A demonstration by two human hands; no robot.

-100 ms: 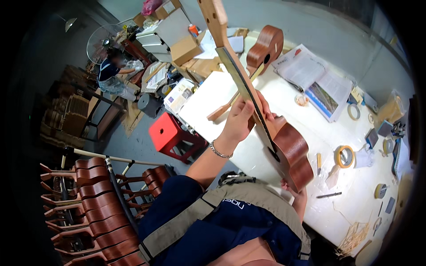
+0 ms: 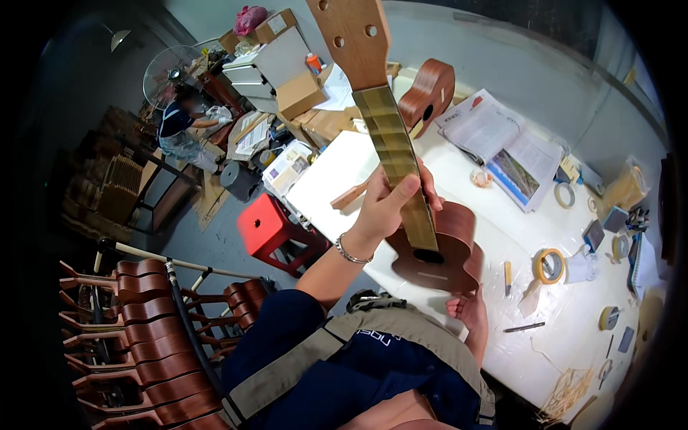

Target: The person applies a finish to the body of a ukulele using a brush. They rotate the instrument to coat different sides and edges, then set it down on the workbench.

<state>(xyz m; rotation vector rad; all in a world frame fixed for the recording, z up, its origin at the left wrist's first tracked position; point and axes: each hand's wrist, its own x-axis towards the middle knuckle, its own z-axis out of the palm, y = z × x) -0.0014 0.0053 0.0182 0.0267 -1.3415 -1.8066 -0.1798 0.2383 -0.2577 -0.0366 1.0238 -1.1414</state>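
Observation:
An unstrung brown ukulele [image 2: 448,236] is held up at a slant over the table, its headstock with bare peg holes at the top. Strips of tan tape seem to cover its fretboard. My left hand [image 2: 390,201] is closed round the neck, thumb lying over the fretboard and fingers behind. Beside the lower end of the body is my right hand [image 2: 469,309], palm up, its fingers loosely bent and apart. Its thumb side seems to touch the body's rim.
On the white table [image 2: 494,358] lie newspapers [image 2: 502,143], another ukulele [image 2: 428,89], tape rolls [image 2: 550,265], a cutter [image 2: 508,278] and a pen [image 2: 524,327]. At left are a red stool [image 2: 265,222] and a rack of ukulele bodies [image 2: 158,322]. A person [image 2: 183,129] works farther off.
The ukulele has turned about its length, so its fretboard and soundhole now face me more. My right hand's fingers have come away from the body's lower end.

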